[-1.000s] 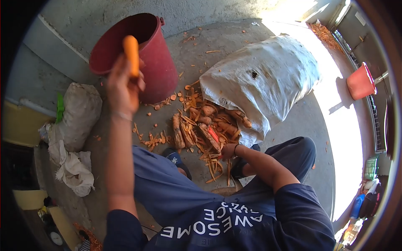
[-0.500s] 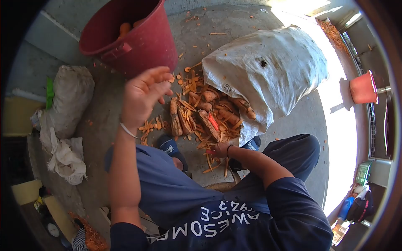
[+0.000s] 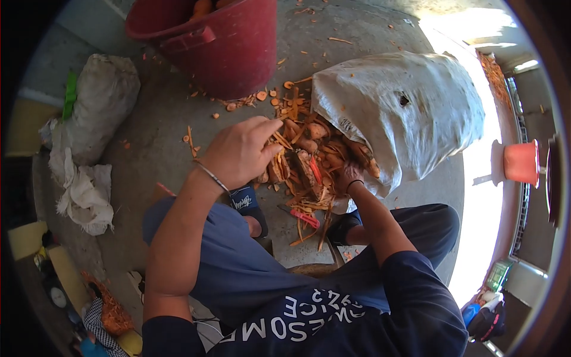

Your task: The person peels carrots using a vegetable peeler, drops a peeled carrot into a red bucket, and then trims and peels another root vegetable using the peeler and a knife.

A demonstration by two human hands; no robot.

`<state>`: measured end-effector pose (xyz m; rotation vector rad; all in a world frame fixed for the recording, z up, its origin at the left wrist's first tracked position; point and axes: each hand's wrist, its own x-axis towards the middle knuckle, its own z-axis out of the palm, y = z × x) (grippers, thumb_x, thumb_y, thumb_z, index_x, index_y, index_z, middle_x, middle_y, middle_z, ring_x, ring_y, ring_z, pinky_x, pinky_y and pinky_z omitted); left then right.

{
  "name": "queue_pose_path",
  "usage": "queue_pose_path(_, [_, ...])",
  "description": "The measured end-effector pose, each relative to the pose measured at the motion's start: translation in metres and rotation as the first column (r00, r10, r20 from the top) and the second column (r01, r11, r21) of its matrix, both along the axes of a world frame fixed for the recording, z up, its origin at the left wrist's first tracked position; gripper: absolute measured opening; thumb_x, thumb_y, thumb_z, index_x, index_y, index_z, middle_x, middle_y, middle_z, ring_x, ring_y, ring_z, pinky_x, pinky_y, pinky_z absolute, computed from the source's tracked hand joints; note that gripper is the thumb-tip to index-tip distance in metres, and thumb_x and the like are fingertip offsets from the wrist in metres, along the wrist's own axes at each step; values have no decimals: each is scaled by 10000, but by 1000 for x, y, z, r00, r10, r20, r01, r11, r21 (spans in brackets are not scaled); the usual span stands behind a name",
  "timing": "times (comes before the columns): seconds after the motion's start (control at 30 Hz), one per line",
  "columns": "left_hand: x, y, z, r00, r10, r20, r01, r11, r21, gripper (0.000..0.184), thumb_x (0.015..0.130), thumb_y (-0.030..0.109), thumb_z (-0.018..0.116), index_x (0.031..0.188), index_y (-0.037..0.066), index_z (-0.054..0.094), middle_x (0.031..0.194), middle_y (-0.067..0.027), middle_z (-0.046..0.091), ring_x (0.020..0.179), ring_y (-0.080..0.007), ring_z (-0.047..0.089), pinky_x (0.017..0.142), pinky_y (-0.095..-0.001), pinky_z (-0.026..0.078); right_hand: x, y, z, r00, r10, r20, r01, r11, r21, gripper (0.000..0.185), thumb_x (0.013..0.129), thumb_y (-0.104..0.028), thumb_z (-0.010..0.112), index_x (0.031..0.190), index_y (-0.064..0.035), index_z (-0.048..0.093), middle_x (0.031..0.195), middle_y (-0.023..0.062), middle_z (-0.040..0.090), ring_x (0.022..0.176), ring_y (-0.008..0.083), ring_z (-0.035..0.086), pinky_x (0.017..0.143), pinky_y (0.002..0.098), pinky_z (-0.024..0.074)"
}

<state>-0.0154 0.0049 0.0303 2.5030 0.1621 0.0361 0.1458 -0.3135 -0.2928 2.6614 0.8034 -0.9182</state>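
My left hand (image 3: 241,152) hovers over the left side of a heap of peelings, thumb and fingers apart with nothing seen between them. My right hand (image 3: 351,174) reaches into unpeeled carrots (image 3: 318,131) at the mouth of a white woven sack (image 3: 410,113); its fingers are partly hidden among them. A red-handled tool (image 3: 305,218), its blade pointing left, lies on the peelings near my feet. Another red piece (image 3: 315,171) sticks up among the carrots. Long orange peelings (image 3: 303,235) and round cut ends (image 3: 261,95) are scattered around.
A dark red bucket (image 3: 232,59) holding orange carrots stands beyond my left hand. At left are a filled white sack (image 3: 101,107) and a crumpled sack (image 3: 89,199). A red pot (image 3: 521,162) sits at right near the sunlit strip.
My left hand has come down from beside the bucket toward the heap. My right hand has let go of the red-handled tool and moved forward into the carrots. The view has shifted.
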Motion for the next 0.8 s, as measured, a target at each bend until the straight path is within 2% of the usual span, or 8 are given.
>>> queue_pose_path(0.17, [0,-1,-17,979,-32,-200,49,996,80,452,964,208,721,1368,24,632,1227,-196,696,1119,-414,677,968,-483,545,8,12,-12,978,193,-80,-204,964,-170,983,923,-593,646,1563,97,363,1419,285,631,1381,403,574,1144,451,459])
queue_pose_path(0.33, [10,-11,-22,940,-92,-330,133,986,105,436,980,274,690,1338,29,642,1205,-200,700,1106,-419,685,940,-499,548,22,5,-1,960,-189,-205,238,938,251,960,848,-659,722,1410,100,548,1239,351,701,1170,400,715,994,471,563])
queue_pose_path(0.43, [16,-18,-24,897,-133,-421,193,976,104,413,983,294,679,1292,23,644,1144,-225,716,1077,-434,694,916,-519,551,10,19,25,947,-24,-320,88,978,190,1050,788,-728,748,1421,87,555,1263,324,708,1215,404,697,1025,468,547])
queue_pose_path(0.57, [23,-28,-31,879,-157,-450,217,973,84,382,976,297,682,1232,17,638,1044,-260,729,1039,-453,704,900,-550,551,-49,-19,-44,972,-227,59,213,959,190,970,803,-716,731,1375,57,609,1239,274,734,1195,391,709,992,461,562])
queue_pose_path(0.67, [25,-30,-41,878,-165,-450,222,972,76,387,974,313,687,1228,24,644,1063,-267,725,1059,-455,702,919,-546,548,-47,-14,-6,878,-367,-308,438,875,207,790,859,-581,716,1356,27,630,1232,210,750,1165,368,718,981,449,570])
queue_pose_path(0.73, [23,-28,-51,858,-165,-486,233,969,81,403,976,323,687,1249,29,647,1067,-270,725,1066,-456,703,926,-541,548,-22,-21,-24,184,-380,-907,895,447,-6,627,873,-411,699,1358,-17,643,1238,165,751,1143,353,716,992,473,563])
queue_pose_path(0.77, [26,-29,-55,847,-164,-505,237,968,84,420,977,333,687,1270,35,650,1072,-273,725,1072,-457,703,933,-536,548,-9,-23,-27,-224,-170,-960,938,231,-260,560,880,-326,691,1359,-39,650,1241,143,751,1132,345,715,997,485,560])
queue_pose_path(0.8, [28,-29,-58,851,-169,-498,239,967,81,420,977,333,687,1270,35,650,1072,-273,725,1072,-457,703,933,-536,548,-3,-20,-23,-217,-173,-961,940,228,-254,560,880,-326,691,1359,-39,650,1241,143,751,1132,345,715,997,485,560])
